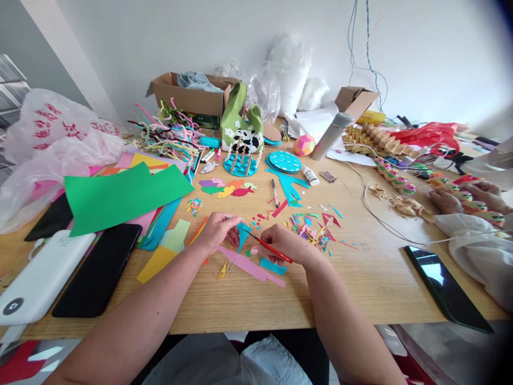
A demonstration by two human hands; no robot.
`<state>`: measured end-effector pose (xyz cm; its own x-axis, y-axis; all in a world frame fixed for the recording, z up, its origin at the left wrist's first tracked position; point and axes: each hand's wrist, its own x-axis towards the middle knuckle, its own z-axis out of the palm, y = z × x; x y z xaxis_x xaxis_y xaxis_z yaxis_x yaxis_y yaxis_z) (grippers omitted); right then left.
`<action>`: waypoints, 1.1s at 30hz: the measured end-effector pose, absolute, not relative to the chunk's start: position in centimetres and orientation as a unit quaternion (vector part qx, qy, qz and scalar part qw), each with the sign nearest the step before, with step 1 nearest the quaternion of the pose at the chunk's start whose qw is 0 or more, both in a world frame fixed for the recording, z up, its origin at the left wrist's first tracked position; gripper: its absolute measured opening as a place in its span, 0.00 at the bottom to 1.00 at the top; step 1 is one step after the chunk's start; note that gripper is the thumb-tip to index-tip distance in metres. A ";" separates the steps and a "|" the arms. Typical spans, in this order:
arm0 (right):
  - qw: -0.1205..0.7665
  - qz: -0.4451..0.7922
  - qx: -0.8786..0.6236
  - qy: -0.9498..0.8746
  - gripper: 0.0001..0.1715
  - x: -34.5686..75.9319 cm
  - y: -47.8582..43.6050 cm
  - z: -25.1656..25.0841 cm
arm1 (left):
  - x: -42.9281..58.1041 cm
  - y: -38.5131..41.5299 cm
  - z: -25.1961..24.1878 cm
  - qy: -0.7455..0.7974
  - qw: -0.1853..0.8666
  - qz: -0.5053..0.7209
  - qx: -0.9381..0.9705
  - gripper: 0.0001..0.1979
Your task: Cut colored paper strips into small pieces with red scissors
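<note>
My left hand (222,233) pinches a small piece of blue paper (242,233) above the table. My right hand (279,243) grips red-handled scissors (280,254), whose blades reach to the edge of that paper. Under my hands lie a pink paper strip (244,263), a blue strip (273,266) and a small yellow scrap (222,270). A heap of colored paper clippings (315,231) is right of my right hand. Several paper fish cutouts (230,187) lie beyond my left hand, beside a little pile of tiny scraps (194,207).
Green card (128,192) tops a paper stack at left, near a black phone (98,270) and white power bank (46,275). A panda bag (242,125), grey bottle (332,136) and blue discs (284,162) stand farther back. At right are another phone (444,286) and another person's hands (483,195).
</note>
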<state>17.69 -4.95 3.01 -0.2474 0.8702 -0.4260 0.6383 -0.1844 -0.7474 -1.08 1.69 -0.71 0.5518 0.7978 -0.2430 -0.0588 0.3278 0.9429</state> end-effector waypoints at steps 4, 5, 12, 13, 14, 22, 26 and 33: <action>0.109 0.474 -0.603 -0.633 0.26 17.7 -5.0 3.0 | -1.1 1.6 -0.7 0.369 0.724 0.295 0.502 0.17; 0.108 0.473 -0.601 -0.635 0.26 17.8 -5.0 3.0 | -1.0 1.6 -0.7 0.368 0.725 0.293 0.504 0.17; 0.108 0.472 -0.592 -0.645 0.25 17.9 -4.8 2.6 | -0.9 1.4 -0.5 0.376 0.723 0.281 0.507 0.17; 0.106 0.470 -0.593 -0.645 0.25 17.9 -4.8 2.6 | -0.9 1.4 -0.4 0.378 0.723 0.280 0.506 0.18; 0.105 0.469 -0.593 -0.646 0.24 17.8 -4.8 2.6 | -0.9 1.3 -0.4 0.379 0.723 0.280 0.505 0.18; 0.101 0.443 -0.611 -0.648 0.28 17.7 -4.8 2.3 | -0.9 1.3 -0.3 0.387 0.721 0.270 0.508 0.18; 0.099 0.440 -0.605 -0.657 0.28 17.8 -4.8 2.3 | -0.9 1.4 -0.3 0.394 0.720 0.269 0.503 0.18; 0.100 0.443 -0.602 -0.657 0.24 17.6 -4.9 2.3 | -0.8 1.2 -0.2 0.400 0.728 0.250 0.498 0.18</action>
